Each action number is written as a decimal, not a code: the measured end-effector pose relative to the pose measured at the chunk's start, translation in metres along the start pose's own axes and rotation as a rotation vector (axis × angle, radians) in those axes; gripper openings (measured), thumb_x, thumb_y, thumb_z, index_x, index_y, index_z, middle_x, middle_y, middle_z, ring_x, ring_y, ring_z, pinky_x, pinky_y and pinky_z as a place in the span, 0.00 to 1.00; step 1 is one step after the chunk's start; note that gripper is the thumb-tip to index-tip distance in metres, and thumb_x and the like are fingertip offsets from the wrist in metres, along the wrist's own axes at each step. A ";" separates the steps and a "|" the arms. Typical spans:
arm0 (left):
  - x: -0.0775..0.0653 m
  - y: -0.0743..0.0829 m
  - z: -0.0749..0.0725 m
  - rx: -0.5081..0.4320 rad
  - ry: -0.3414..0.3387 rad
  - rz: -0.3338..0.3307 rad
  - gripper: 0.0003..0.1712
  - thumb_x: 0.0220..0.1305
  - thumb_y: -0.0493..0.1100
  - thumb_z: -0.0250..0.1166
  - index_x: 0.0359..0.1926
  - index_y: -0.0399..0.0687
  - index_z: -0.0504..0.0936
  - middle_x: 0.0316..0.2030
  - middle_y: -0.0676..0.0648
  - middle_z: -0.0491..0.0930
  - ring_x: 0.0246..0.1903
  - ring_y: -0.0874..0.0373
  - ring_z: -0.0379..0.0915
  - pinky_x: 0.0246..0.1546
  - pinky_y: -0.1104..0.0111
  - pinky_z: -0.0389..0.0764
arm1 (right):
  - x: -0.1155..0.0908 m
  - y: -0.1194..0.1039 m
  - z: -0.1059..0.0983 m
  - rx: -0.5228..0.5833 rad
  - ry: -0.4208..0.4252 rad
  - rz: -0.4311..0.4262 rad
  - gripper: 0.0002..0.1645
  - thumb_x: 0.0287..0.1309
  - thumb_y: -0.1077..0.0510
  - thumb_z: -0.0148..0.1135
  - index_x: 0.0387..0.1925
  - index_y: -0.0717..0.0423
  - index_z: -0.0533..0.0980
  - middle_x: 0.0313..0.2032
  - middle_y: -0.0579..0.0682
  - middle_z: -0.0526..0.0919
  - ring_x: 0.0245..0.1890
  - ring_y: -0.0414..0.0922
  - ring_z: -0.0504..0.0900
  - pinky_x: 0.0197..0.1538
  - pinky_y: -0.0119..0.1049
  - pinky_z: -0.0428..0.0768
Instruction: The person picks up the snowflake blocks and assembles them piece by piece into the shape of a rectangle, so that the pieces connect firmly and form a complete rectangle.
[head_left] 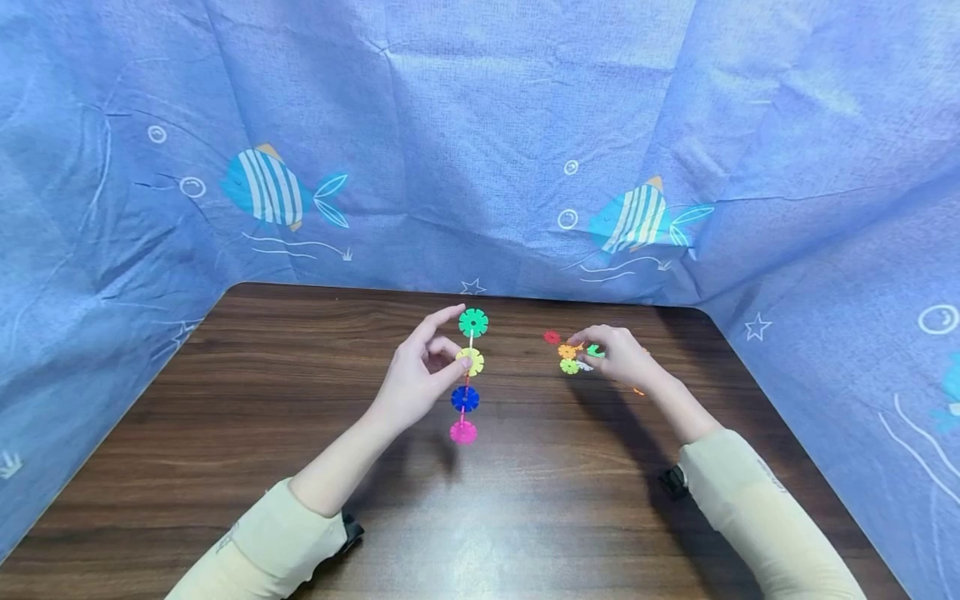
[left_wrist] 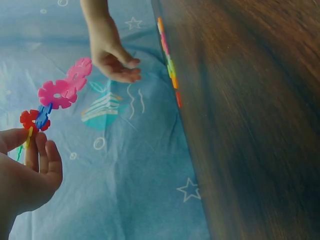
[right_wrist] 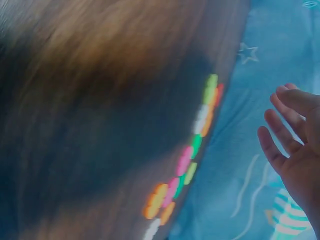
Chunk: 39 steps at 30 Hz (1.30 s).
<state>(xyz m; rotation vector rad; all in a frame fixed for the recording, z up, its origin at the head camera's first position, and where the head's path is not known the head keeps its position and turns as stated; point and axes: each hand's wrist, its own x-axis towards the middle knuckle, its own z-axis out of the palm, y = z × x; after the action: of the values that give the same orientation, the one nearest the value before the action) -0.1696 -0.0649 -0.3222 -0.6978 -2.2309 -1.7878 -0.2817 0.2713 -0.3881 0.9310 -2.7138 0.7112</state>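
We see the left hand (head_left: 411, 377) pinching the disc chain (head_left: 465, 399) by its yellow piece (head_left: 476, 364) above the table (head_left: 285, 375) — to steady it mid-length, we judge — while the right hand (head_left: 619, 354), fingers apart, hovers over the loose discs (head_left: 568, 367).

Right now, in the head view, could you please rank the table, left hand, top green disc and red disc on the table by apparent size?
1. Table
2. Left hand
3. Top green disc
4. Red disc on the table

Nearness may exaggerate the last gap.
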 end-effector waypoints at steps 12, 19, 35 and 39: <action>0.001 -0.002 0.001 -0.023 -0.007 -0.005 0.36 0.56 0.26 0.63 0.65 0.43 0.64 0.27 0.36 0.81 0.27 0.48 0.76 0.30 0.73 0.75 | 0.011 0.027 0.025 -0.009 -0.177 0.025 0.20 0.46 0.73 0.65 0.44 0.59 0.81 0.44 0.55 0.84 0.52 0.55 0.78 0.45 0.46 0.75; 0.001 -0.001 0.001 -0.031 0.002 -0.010 0.35 0.56 0.27 0.63 0.65 0.42 0.65 0.27 0.36 0.81 0.28 0.37 0.77 0.30 0.72 0.77 | 0.014 0.033 0.030 -0.005 -0.235 0.017 0.20 0.46 0.72 0.66 0.43 0.59 0.82 0.42 0.52 0.85 0.45 0.49 0.81 0.43 0.44 0.77; 0.002 -0.010 0.002 -0.063 -0.002 0.040 0.38 0.56 0.26 0.63 0.67 0.44 0.62 0.26 0.36 0.81 0.27 0.50 0.78 0.30 0.72 0.77 | 0.014 0.031 0.029 -0.005 -0.180 -0.038 0.20 0.38 0.72 0.73 0.38 0.60 0.81 0.37 0.50 0.80 0.34 0.45 0.76 0.34 0.36 0.76; 0.004 -0.025 0.001 -0.071 0.017 0.051 0.38 0.57 0.28 0.64 0.67 0.51 0.63 0.26 0.39 0.81 0.26 0.57 0.78 0.31 0.72 0.77 | 0.012 0.027 0.029 -0.010 -0.144 -0.022 0.20 0.37 0.71 0.73 0.38 0.60 0.80 0.34 0.50 0.81 0.33 0.44 0.77 0.34 0.37 0.77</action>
<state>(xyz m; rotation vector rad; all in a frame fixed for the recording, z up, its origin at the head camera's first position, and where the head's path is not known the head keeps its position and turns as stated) -0.1848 -0.0665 -0.3420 -0.7429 -2.1286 -1.8497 -0.3086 0.2692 -0.4195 1.0461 -2.8230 0.6489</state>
